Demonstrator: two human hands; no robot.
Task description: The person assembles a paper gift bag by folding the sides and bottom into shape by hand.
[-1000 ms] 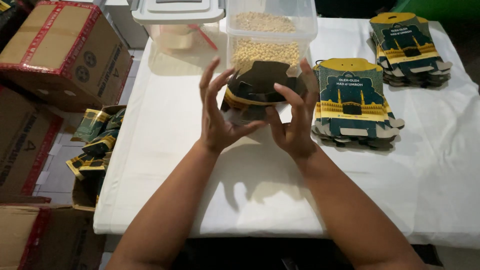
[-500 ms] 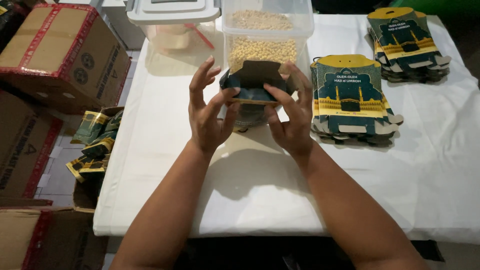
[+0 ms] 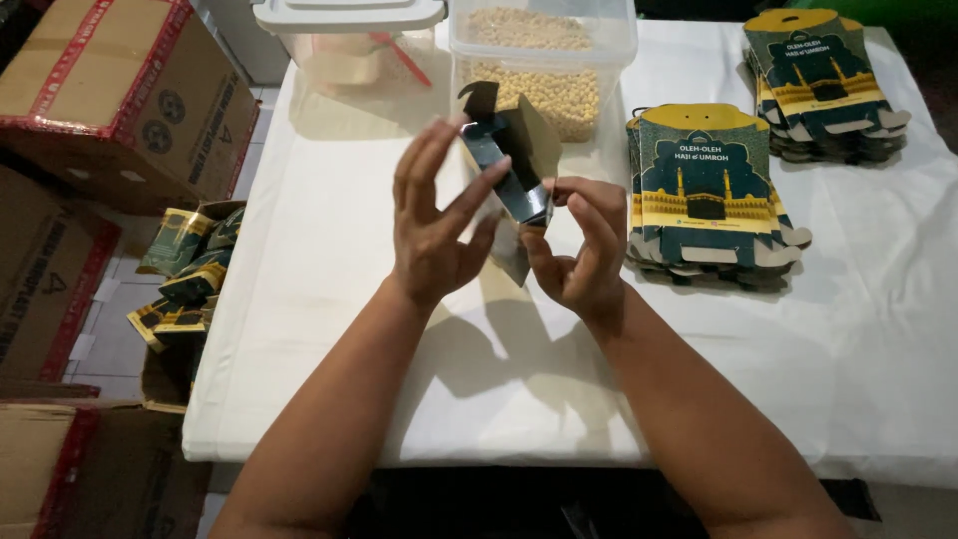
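The box [image 3: 514, 165] is a small cardboard carton, half folded into shape, dark and glossy on its printed outside and plain brown inside. It is held tilted above the bench [image 3: 329, 299], just in front of the clear tub [image 3: 544, 60] of pale grains. One shaped flap stands up at its top.

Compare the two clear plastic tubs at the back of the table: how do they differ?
The left tub wears a white lid; the right tub is open on top. The left tub looks almost empty, with something pale and a red strip inside; the right tub is filled with small beige grains. Both are clear, stand upright on the white tablecloth and sit beyond the hands.
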